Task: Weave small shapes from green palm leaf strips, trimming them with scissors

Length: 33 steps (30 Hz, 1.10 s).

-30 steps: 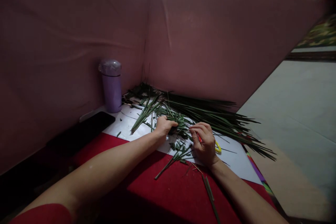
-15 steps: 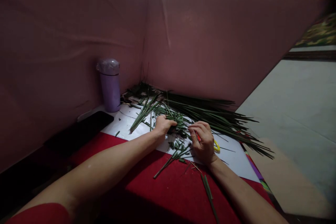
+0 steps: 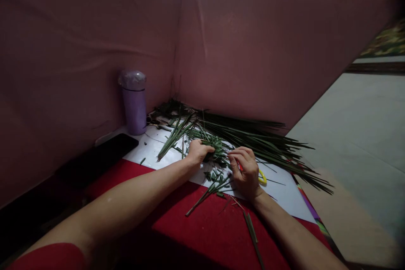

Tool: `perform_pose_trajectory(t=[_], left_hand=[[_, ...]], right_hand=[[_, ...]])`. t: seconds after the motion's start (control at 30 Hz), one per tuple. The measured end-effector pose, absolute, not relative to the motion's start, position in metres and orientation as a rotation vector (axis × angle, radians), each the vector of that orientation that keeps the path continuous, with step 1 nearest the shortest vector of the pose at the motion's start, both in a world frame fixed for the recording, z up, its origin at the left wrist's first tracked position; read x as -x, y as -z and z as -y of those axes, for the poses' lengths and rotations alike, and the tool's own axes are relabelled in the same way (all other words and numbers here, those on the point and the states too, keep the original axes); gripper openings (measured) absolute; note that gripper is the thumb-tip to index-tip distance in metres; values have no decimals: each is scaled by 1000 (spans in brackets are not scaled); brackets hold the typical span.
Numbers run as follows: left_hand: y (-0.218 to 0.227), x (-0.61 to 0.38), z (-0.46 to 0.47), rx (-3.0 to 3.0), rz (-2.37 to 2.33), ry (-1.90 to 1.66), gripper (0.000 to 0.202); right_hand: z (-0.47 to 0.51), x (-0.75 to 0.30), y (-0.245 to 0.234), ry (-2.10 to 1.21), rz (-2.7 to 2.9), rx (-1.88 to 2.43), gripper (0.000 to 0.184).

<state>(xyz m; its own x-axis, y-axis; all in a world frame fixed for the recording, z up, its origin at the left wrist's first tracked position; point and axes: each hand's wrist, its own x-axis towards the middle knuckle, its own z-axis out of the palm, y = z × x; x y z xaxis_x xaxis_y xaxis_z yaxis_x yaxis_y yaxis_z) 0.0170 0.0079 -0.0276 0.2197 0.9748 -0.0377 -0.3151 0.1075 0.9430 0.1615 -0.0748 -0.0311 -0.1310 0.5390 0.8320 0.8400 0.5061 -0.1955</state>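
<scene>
**Status Check: View Shifted Slightly, Layout Unchanged**

Clock face centred on the working point; 12 o'clock directed away from the wearer.

- From 10 to 2 o'clock: pink panels (image 3: 253,50).
- From 5 to 8 o'clock: red cloth (image 3: 196,236).
- Laid over the cloth: white sheet (image 3: 294,198).
- From 1 to 3 o'clock, fanned beyond the sheet: long leaves (image 3: 265,139).
- At 9 o'clock, lying flat: black slab (image 3: 120,145).
- At 10 o'clock, upright: purple tumbler (image 3: 136,109).
- Between tumbler and centre: leaf bundle (image 3: 174,137).
- At centre, between both hands: leaf cluster (image 3: 217,147).
- At 9 o'clock, near centre: left hand (image 3: 198,152), closed on the leaf cluster, thumb laid across.
- At 4 o'clock: right hand (image 3: 247,173), narrow, folded around a partly hidden red object (image 3: 241,166); fingertip contents impossible to tell.
- Just beside the right hand: yellow loop (image 3: 262,177).
- At 6 o'clock: cut pieces (image 3: 213,176).

Compared with half a second ago: slight shift of the whole view; same grips, same leaf arrangement.
</scene>
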Motion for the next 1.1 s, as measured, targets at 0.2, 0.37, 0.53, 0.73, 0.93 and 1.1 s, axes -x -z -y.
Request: perform_pose_trajectory(t=[0.2, 0.37, 0.53, 0.73, 0.93, 1.1], left_hand=[[27, -17, -8, -996, -842, -1146, 13], [30, -17, -10, -995, -845, -1145, 12], [29, -17, -9, -993, -858, -1140, 12], [25, -16, -7, -992, -854, -1129, 13], [21, -16, -5, -993, -902, -1127, 13], [21, -16, -4, -983, -894, -1145, 14]], right_hand=[[73, -162, 32, 403, 1822, 1156, 10], [72, -161, 33, 411, 1853, 1149, 11], [72, -161, 33, 403, 1844, 1143, 11], [73, -161, 33, 384, 1828, 1160, 11], [74, -161, 32, 380, 1848, 1154, 11], [76, -161, 32, 402, 1855, 1152, 11]])
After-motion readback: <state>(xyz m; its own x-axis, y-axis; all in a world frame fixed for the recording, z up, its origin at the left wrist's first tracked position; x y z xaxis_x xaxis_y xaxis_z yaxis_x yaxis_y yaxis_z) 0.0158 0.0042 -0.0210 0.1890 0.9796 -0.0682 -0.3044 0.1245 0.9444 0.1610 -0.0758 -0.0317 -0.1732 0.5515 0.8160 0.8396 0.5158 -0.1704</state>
